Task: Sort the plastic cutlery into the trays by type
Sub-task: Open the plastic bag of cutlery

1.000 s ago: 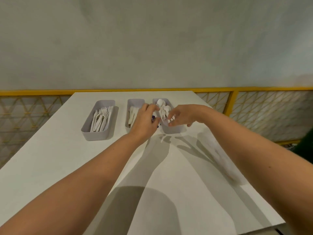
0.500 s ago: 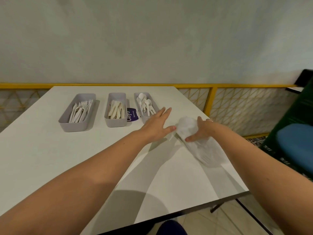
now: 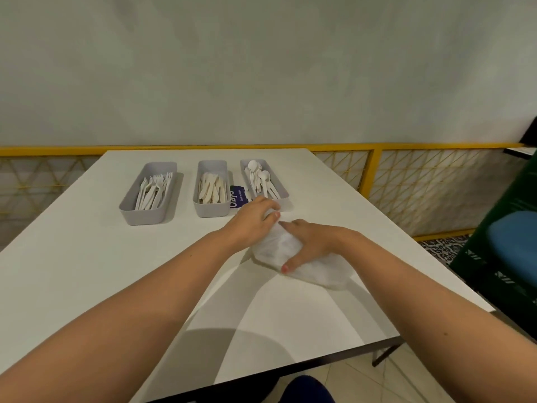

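Three grey trays stand in a row at the far side of the white table (image 3: 87, 271). The left tray (image 3: 145, 215) holds white forks (image 3: 154, 190). White knives (image 3: 212, 189) fill the middle tray (image 3: 210, 211), and the right tray (image 3: 283, 191) holds white spoons (image 3: 260, 178). In front of the right tray lies a crumpled clear plastic bag (image 3: 279, 247). My left hand (image 3: 252, 221) grips the bag's far end with curled fingers. My right hand (image 3: 312, 242) clasps the bag from the right, its thumb pressing on the near side.
A small purple card (image 3: 237, 196) lies between the middle and right trays. A yellow railing (image 3: 374, 167) runs behind and to the right of the table. A dark green object with a blue seat (image 3: 511, 242) stands off the table's right edge.
Both hands left the spoon tray and moved nearer to the plastic bag. Half a second ago they were open beside it; now both hold it.
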